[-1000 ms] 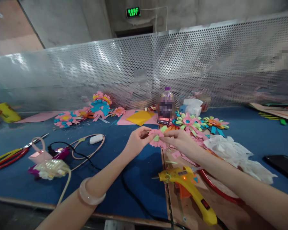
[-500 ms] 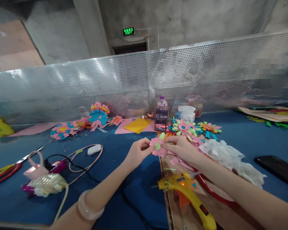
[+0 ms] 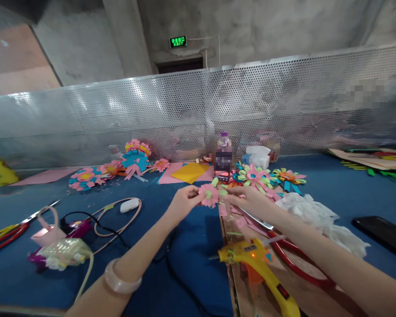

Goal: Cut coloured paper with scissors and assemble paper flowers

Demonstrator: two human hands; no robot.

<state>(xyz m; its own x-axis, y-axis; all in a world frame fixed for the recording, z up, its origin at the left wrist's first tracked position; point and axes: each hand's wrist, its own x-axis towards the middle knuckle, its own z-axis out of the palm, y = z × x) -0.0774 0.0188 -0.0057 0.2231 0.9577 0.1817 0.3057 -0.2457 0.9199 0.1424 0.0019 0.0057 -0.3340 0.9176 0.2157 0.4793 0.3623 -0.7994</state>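
A pink paper flower (image 3: 209,195) with a light green centre is pinched by its left edge in my left hand (image 3: 186,201), held above the table. Light green paper petals stick out behind it at the top and on the right. My right hand (image 3: 251,200) is at the flower's right side, thumb and fingers closed about a green petal (image 3: 222,193); its fingertips are slightly blurred. Under my right forearm lie red-handled scissors (image 3: 295,264), partly covered. Close below the hands rests a yellow glue gun (image 3: 260,268) with its light lit.
Finished paper flowers (image 3: 255,176) lie behind my right hand, more (image 3: 87,177) at the back left. Crumpled white tissue (image 3: 306,207) and a black phone (image 3: 381,233) are on the right. Cables, a white case (image 3: 129,205) and other scissors (image 3: 23,226) lie left.
The flower has shifted a little left with my left hand, and more green petal shows around it. My right hand's fingers have moved off the pink part to the green petal.
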